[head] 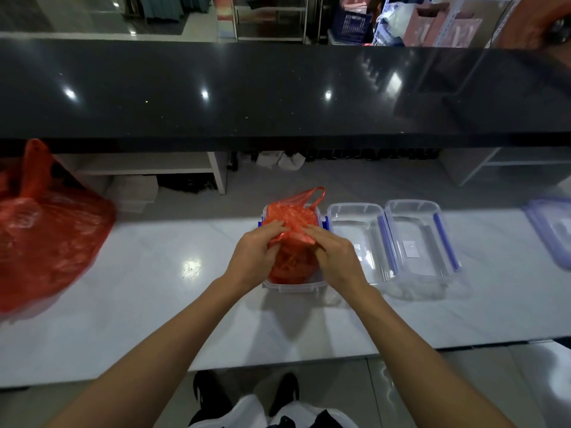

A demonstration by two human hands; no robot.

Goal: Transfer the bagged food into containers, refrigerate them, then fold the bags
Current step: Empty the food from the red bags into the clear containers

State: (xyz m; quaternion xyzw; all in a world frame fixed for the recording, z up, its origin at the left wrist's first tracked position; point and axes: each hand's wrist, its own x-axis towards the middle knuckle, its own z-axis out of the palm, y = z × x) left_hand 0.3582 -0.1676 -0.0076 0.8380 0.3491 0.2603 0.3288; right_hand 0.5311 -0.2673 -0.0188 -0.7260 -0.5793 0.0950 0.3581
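Counter: we stood at a long white counter (154,304), with a dark glossy ledge (278,94) above and behind it.
Large bag: a big red plastic bag (46,236) sat at the far left of the counter, well apart from our work and not yet dealt with.
Spare containers: two clear containers (392,242) with blue clips lay just to the right of the one in use; another clear piece (553,230) showed at the right edge.
Working container: a clear container (293,287) with blue clips held the small red bag.
Small bag: the small red bag (293,239) of food sat inside that container, one handle sticking up behind.
Left hand: our left hand (253,251) pinched the bag's plastic near the top.
Right hand: our right hand (335,257) pinched the same bunched plastic from the other side.
Risk: we judged that pulling the thin plastic apart unevenly could tear it and spill food over the rim, or tip the light container.
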